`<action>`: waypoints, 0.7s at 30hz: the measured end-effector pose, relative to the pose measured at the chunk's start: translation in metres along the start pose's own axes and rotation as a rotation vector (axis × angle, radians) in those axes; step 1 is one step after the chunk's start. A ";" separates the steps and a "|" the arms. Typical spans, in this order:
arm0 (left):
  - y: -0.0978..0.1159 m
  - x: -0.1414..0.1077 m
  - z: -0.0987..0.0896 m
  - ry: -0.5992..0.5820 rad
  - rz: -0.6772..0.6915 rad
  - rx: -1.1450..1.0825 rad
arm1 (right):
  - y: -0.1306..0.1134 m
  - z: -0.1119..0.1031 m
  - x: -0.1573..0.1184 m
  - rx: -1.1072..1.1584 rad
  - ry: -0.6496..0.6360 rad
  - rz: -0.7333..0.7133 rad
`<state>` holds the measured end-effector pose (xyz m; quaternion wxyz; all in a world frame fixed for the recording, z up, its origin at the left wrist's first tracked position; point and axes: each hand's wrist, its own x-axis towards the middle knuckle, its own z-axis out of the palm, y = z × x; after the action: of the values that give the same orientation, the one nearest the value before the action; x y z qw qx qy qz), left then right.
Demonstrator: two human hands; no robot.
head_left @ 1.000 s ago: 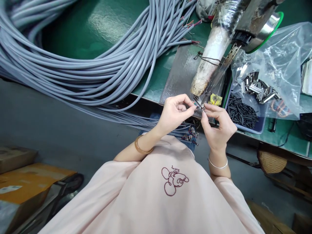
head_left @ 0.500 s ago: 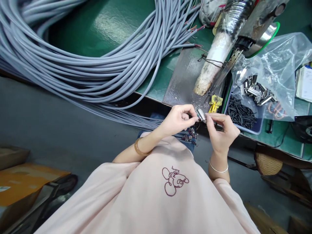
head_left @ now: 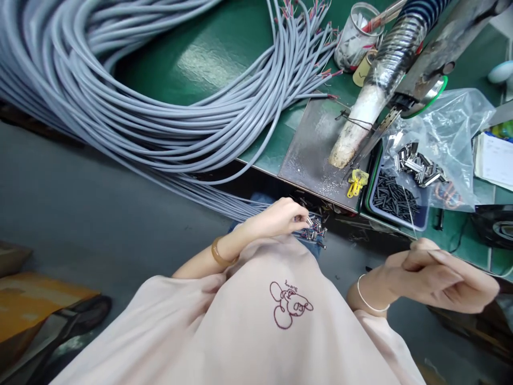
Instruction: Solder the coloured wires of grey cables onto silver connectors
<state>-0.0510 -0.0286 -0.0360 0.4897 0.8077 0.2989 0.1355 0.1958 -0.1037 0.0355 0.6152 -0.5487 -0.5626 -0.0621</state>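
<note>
My left hand (head_left: 285,216) is closed over my lap, its fingertips on a small silver connector (head_left: 309,221). Just beside it hangs a cluster of similar connectors (head_left: 316,231) at the ends of grey cables (head_left: 224,199), so the held one is hard to separate from the rest. Out to the right, past the table edge, my right hand (head_left: 443,275) is closed with its fingers pinched together. A thin silvery wire (head_left: 409,208) runs from that hand up across the blue tray (head_left: 423,216); the grip itself is partly hidden.
Thick coils of grey cable (head_left: 168,125) cover the green table's left. A white-ended duct (head_left: 350,136) hangs over a metal plate (head_left: 304,144) with a yellow clip (head_left: 355,184). Black sleeves (head_left: 395,198) fill the tray, with loose connectors (head_left: 419,164) on a plastic bag behind.
My hands have parted. The left one lowered toward my lap with the connector, while the right swung outward and down to the right with the thin wire. The view has shifted slightly.
</note>
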 end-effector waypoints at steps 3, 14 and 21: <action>0.011 0.000 -0.026 -0.057 0.061 0.062 | 0.004 0.009 0.000 0.070 0.128 -0.325; -0.010 0.064 -0.134 0.809 -0.160 0.524 | -0.003 0.010 -0.010 -0.030 0.020 -0.231; -0.035 0.062 -0.132 0.739 -0.268 0.574 | -0.001 0.010 -0.014 -0.117 0.021 -0.196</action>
<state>-0.0822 0.1155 -0.0075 0.1216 0.7624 0.5794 0.2613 0.1837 -0.1039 0.0230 0.5789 -0.5254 -0.6025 -0.1605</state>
